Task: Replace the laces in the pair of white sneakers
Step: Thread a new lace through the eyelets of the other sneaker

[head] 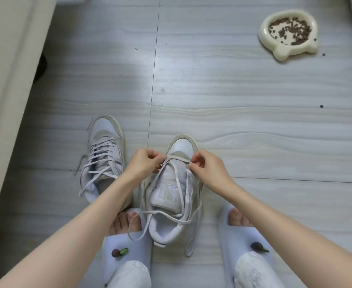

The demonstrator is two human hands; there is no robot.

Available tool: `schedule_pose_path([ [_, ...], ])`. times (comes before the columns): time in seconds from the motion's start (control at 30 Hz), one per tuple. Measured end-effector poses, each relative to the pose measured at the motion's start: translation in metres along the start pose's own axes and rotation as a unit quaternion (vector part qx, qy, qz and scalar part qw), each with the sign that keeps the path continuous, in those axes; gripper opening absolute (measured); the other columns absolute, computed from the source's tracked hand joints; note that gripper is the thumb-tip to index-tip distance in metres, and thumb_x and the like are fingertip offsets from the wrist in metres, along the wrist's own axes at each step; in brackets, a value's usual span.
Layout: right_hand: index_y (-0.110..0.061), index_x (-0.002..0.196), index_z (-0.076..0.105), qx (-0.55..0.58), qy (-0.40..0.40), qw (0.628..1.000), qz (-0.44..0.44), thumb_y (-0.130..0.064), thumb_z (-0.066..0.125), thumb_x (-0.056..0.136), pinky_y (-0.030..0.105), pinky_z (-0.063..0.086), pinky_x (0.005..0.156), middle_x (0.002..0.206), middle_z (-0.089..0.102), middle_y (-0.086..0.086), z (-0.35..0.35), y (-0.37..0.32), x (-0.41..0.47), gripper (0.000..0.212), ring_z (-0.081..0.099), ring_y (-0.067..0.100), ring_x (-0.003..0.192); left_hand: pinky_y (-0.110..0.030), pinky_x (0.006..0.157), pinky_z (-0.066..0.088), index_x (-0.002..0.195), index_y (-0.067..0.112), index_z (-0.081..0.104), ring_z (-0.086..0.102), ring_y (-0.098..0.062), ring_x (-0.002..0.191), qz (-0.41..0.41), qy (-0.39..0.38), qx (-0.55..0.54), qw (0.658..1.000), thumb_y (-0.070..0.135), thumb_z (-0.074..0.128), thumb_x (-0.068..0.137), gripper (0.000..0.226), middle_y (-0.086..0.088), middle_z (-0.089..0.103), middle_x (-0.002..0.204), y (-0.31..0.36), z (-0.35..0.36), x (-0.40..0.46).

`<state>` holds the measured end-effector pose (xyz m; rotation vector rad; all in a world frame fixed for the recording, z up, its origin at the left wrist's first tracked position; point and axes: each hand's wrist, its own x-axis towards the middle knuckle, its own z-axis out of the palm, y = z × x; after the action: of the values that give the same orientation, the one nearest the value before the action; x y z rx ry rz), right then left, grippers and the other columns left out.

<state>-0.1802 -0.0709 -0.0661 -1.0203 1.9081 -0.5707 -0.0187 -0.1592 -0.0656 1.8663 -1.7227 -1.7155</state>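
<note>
Both hands, left hand (pixel 143 163) and right hand (pixel 207 166), pinch the lace (pixel 178 158) at the sneaker (pixel 177 183)'s lowest eyelets, so uneven pulling probably leaves one end short.

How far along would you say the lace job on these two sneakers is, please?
Looks done: the left sneaker is laced, ends loose. In hand: the left hand and right hand pinch the lace across the right sneaker's lowest eyelets. Left: the rows above, where both ends trail unthreaded.
</note>
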Motion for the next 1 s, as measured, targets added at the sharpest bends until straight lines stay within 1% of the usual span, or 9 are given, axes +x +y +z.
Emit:
schedule_pose_path([
  [0.07,-0.016,0.080,0.055,0.018,0.003,1.000,0.018,-0.014,0.065,0.083,0.024,0.039,0.070,0.072,0.056,-0.002,0.002,0.002,-0.002,0.011,0.051,0.013,0.070,-0.013,0.053,0.047,0.073,0.009,0.063,0.055,-0.005,0.053,-0.012,-0.027,-0.035,0.999,0.011,0.056,0.092,0.020,-0.002,0.058,0.064,0.001,0.000,-0.001],
  [0.2,-0.017,0.076,0.056,0.035,0.000,0.999,0.040,-0.016,0.065,0.083,0.021,0.037,0.063,0.064,0.055,-0.006,0.003,0.007,-0.004,0.012,0.052,0.012,0.064,-0.012,0.055,0.045,0.078,0.012,0.056,0.052,-0.007,0.064,-0.042,-0.097,-0.116,0.988,0.011,0.046,0.097,0.022,0.001,0.056,0.073,0.001,0.001,-0.006],
  [0.27,-0.017,0.076,0.056,0.041,0.001,0.998,0.038,-0.015,0.065,0.083,0.019,0.038,0.061,0.062,0.054,-0.007,0.003,0.008,-0.005,0.011,0.051,0.011,0.062,-0.011,0.055,0.044,0.084,0.012,0.054,0.053,-0.005,0.064,-0.048,-0.129,-0.142,0.980,0.012,0.043,0.099,0.018,0.002,0.056,0.075,0.000,0.000,-0.009],
  [0.47,-0.021,0.069,0.055,0.022,-0.016,0.999,0.038,-0.010,0.061,0.084,0.024,0.040,0.069,0.066,0.058,-0.003,0.004,0.005,-0.006,0.020,0.054,0.016,0.066,-0.012,0.060,0.045,0.089,0.009,0.051,0.055,-0.006,0.066,-0.054,-0.176,-0.149,0.972,0.009,0.036,0.100,0.019,-0.002,0.055,0.079,-0.007,-0.001,-0.017],
  [0.53,-0.020,0.071,0.055,0.023,-0.015,0.999,0.045,-0.011,0.060,0.085,0.024,0.039,0.068,0.069,0.059,-0.002,0.002,0.004,-0.008,0.017,0.054,0.016,0.069,-0.013,0.063,0.046,0.086,0.011,0.050,0.056,-0.004,0.065,-0.043,-0.185,-0.169,0.967,0.008,0.035,0.100,0.021,-0.001,0.054,0.078,-0.014,-0.002,-0.021],
  [0.67,-0.020,0.071,0.050,0.056,-0.018,0.996,0.070,-0.031,0.060,0.088,0.023,0.034,0.059,0.068,0.053,-0.009,0.003,-0.001,-0.024,0.023,0.048,0.006,0.065,-0.015,0.065,0.048,0.082,0.012,0.046,0.055,-0.003,0.065,-0.025,-0.190,-0.222,0.956,0.003,0.036,0.098,0.021,0.002,0.051,0.074,-0.029,-0.003,-0.029],
  [0.77,-0.016,0.074,0.054,0.057,-0.046,0.995,0.073,-0.040,0.063,0.085,0.022,0.037,0.061,0.065,0.053,-0.008,0.006,-0.005,-0.035,0.028,0.047,0.007,0.062,-0.016,0.065,0.050,0.082,0.009,0.049,0.056,-0.007,0.070,-0.036,-0.171,-0.226,0.958,0.003,0.037,0.098,0.021,0.000,0.054,0.076,-0.034,-0.001,-0.033],
  [0.9,-0.011,0.075,0.056,0.035,-0.064,0.995,0.063,-0.042,0.065,0.083,0.023,0.036,0.060,0.064,0.051,-0.005,0.009,-0.012,-0.041,0.033,0.045,0.010,0.060,-0.012,0.062,0.048,0.078,0.011,0.050,0.051,-0.010,0.069,-0.027,-0.090,-0.129,0.987,0.004,0.044,0.096,0.020,-0.002,0.051,0.079,-0.031,0.007,-0.034],
  [1.0,-0.009,0.072,0.056,-0.029,-0.082,0.996,0.019,-0.027,0.060,0.089,0.024,0.029,0.059,0.061,0.047,-0.007,0.008,-0.018,-0.044,0.025,0.046,0.015,0.066,-0.010,0.060,0.048,0.077,0.013,0.051,0.052,-0.007,0.066,-0.021,-0.101,-0.120,0.987,0.003,0.048,0.095,0.020,-0.001,0.052,0.080,-0.029,0.006,-0.036],
])
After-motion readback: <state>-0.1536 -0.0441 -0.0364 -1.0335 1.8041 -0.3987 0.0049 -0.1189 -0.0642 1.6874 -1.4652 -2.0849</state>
